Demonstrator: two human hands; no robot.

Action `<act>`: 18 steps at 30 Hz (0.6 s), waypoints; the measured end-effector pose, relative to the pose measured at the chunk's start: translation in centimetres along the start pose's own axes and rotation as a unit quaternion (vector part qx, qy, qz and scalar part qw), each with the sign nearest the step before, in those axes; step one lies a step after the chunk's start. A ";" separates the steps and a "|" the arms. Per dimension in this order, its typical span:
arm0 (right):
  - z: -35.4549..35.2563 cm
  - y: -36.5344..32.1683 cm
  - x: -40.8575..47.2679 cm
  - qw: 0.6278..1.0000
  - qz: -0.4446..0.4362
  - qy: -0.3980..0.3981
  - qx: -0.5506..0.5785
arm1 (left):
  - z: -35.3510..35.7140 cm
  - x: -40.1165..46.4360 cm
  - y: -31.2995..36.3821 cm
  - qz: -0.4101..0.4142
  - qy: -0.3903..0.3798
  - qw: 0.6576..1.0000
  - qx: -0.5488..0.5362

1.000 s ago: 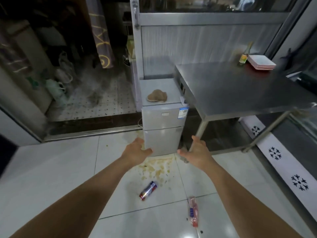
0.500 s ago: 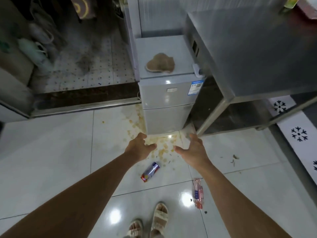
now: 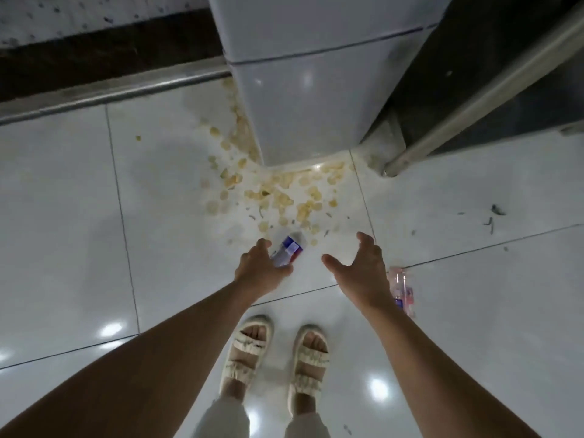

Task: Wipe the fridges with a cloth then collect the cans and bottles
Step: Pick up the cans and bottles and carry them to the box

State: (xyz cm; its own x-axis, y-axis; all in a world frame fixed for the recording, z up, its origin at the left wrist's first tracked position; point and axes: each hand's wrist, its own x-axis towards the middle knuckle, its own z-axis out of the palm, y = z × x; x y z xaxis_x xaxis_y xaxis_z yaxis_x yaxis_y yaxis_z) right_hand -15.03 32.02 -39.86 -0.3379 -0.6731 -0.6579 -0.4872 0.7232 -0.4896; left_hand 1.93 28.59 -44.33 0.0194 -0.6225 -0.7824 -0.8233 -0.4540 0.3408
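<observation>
Left hand (image 3: pixel 260 270) is down over the can (image 3: pixel 289 249), which lies on its side on the white floor tiles (image 3: pixel 63 200). Fingers curl round the can's near end, thumb on the left edge, but can't tell if it's a firm grip or just contact; the blue, silver and red far end sticks out past the fingertips, up and to the right. Can looks blurred.

Right hand (image 3: pixel 360 273) hovers just right of the can w/ nothing in it: palm facing left, thumb pointing toward the can, fingers spread and loosely bent. There's a gap of bare tile between thumb tip and can.

Plastic bottle (image 3: pixel 403 290) w/ pinkish label lies on the floor just behind and right of the right wrist, partly hidden by the forearm.

Beyond both hands, a spill (image 3: pixel 278 194) of yellowish flakes and liquid spreads over the tiles up to the foot of the fridge (image 3: pixel 303 99), whose grey front is straight ahead of the hands. Nearest flakes are right beside the can's far end. Right of the fridge, a metal table leg (image 3: pixel 483 90) slants down to the floor. A few dark scraps (image 3: pixel 493 216) lie well off to the right of the right hand.

Below the hands, between the forearms: two feet in cream strappy sandals (image 3: pixel 275 358).
</observation>
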 end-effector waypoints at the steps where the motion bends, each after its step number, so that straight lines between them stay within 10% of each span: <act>1: 1.7 1.2 1.4 1.000 0.001 0.000 -0.001 | 1.4 1.9 -1.0 0.001 -0.004 1.000 0.011; 18: 17.8 17.9 14.0 0.998 0.046 0.025 0.031 | 17.6 20.6 -12.2 0.020 0.103 0.988 0.114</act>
State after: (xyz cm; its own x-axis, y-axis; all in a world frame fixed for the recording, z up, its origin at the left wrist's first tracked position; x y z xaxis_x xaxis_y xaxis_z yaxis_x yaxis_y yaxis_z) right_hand -14.15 38.27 -68.04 -0.4198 -0.6089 -0.6731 -0.4026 0.7896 -0.4631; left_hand 2.40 32.51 -73.82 0.0806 -0.7643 -0.6398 -0.9316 -0.2860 0.2243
